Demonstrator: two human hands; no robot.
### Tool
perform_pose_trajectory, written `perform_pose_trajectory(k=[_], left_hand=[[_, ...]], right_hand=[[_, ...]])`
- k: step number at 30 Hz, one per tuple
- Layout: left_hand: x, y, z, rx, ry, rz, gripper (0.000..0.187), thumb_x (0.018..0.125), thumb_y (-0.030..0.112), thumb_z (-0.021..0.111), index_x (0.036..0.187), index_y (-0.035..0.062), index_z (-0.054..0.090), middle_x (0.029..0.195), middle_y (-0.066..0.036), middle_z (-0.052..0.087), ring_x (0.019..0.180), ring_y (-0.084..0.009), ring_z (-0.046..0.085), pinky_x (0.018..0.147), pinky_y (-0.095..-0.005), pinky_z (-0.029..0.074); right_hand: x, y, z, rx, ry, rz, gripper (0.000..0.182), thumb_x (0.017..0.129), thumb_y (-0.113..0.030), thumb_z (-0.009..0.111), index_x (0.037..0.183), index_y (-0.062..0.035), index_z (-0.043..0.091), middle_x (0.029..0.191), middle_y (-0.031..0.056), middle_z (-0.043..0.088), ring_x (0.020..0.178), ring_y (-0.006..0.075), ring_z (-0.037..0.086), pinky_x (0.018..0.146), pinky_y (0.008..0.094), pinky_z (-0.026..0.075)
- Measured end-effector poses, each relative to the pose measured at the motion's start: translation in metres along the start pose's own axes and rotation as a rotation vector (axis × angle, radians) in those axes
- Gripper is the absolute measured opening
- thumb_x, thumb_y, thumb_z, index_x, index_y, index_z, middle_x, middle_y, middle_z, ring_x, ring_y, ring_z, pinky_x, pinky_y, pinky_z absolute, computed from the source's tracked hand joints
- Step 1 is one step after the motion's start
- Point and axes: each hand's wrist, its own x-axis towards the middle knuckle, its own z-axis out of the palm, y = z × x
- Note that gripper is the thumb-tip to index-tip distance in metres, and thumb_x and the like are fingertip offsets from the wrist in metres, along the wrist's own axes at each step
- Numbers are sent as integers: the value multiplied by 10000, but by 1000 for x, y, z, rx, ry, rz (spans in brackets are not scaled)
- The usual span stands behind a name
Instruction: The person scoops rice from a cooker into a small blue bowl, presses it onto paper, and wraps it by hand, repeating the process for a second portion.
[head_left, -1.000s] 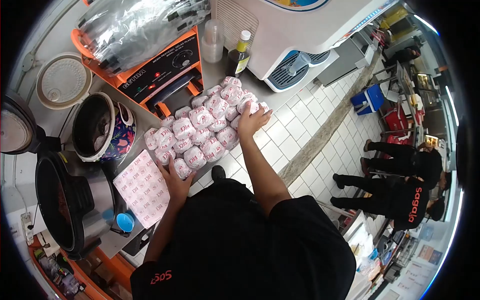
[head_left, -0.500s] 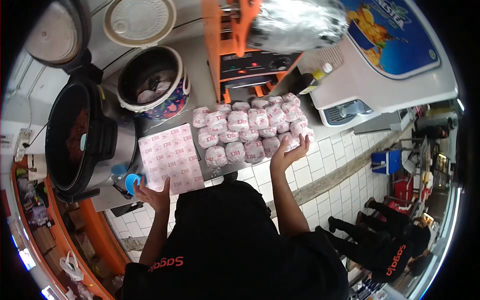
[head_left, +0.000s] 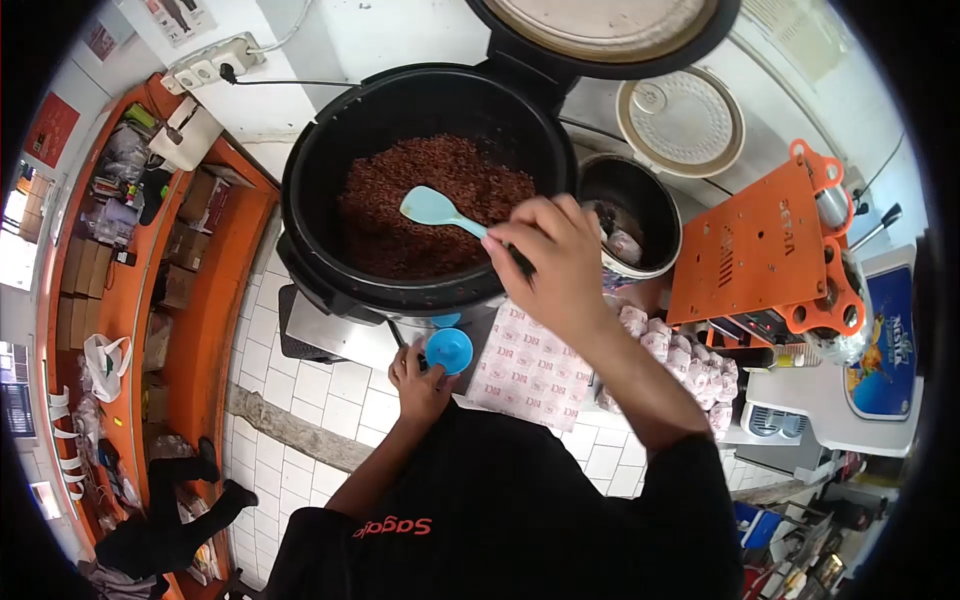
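Over a large black cooker (head_left: 300, 215) holding reddish-brown rice (head_left: 430, 160), my right hand (head_left: 555, 265) is closed round the handle of a light blue spatula (head_left: 430, 206). The spatula's flat head is above the rice. Below the cooker's front edge, my left hand (head_left: 418, 388) grips a small blue cup (head_left: 449, 351), whose opening faces up. Printed wrapping paper (head_left: 530, 370) lies flat on the counter to the right of the cup. Beyond the paper, wrapped bundles (head_left: 690, 365) sit partly behind my right forearm.
A round pot (head_left: 655, 262) with wrapped bundles inside stands right of the cooker. An orange machine (head_left: 745, 240) is farther right, near a white drink dispenser (head_left: 850, 415). Orange shelves (head_left: 225, 290) line the left side, where a person in dark clothes (head_left: 165, 530) is partly visible.
The view has swung left to the cooker. My right hand has left the wrapped bundles and taken the spatula. My left hand now holds the blue cup it was reaching beside.
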Motion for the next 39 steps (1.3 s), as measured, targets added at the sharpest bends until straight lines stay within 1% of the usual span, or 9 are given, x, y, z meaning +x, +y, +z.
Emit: perform_pose_trajectory(k=[2,6,10,17,18,22,31,34,39], left_hand=[[10,-18,-16,-327,-68,104,195,740,145,872,814,80,704,1444,-185,459,1355,-403,442,1065,-524,398],[25,-43,-90,-855,-215,54,235,707,80,914,779,87,690,1483,-171,449,1434,-393,406,1138,-492,396],[27,-94,-141,-1225,-351,41,285,670,64,933,814,104,690,1564,-176,364,1422,-376,426,1128,-491,420],[54,-116,-178,-1312,-693,-149,993,534,53,986,1369,96,451,1448,-138,547,1386,-281,487,1147,-453,426],[56,-117,-176,-1360,-667,-163,1010,527,58,990,1375,99,443,1452,-134,537,1386,-280,485,1147,-452,423],[62,-125,-181,-1344,-557,-150,1089,496,88,1008,1398,115,397,1454,-133,496,1377,-271,477,1142,-460,414],[72,-148,-214,-1504,67,-197,1324,450,310,1056,1455,170,204,1382,-247,509,1255,-336,565,992,-454,526],[88,-156,-216,-1435,269,-158,1293,480,447,1032,1452,179,221,1410,-262,491,1287,-350,543,1024,-471,519],[142,-116,-227,-1392,515,-224,1133,640,665,866,1456,168,257,1517,-289,351,1394,-376,438,1098,-506,482]], right_hand=[[52,17,44,-86,-436,-42,104,834,-222,754,865,-123,761,883,43,655,906,261,648,792,428,463],[89,45,129,-456,-1278,-14,215,762,-231,805,913,-80,787,912,121,745,896,317,728,774,444,570],[98,39,148,-511,-1365,71,267,738,-229,822,946,-67,784,948,144,749,906,297,736,772,416,587],[128,72,122,142,-1234,578,276,821,-193,788,1033,-31,715,940,160,736,823,296,720,733,385,556],[132,74,121,257,-1208,703,260,842,-186,776,1040,-32,706,940,165,733,816,298,716,731,383,551],[147,84,142,-235,-1083,408,272,914,-304,709,1011,-55,763,920,166,736,858,341,711,797,427,549],[135,58,212,69,-1098,255,212,894,-249,721,1013,-86,785,902,173,738,887,348,709,793,472,539],[110,36,185,170,-999,9,282,876,-106,698,1152,-86,754,966,164,707,887,338,701,790,480,553],[105,-12,152,-100,-1209,-39,298,926,-131,635,1210,-102,719,938,131,683,852,316,709,754,448,574]])
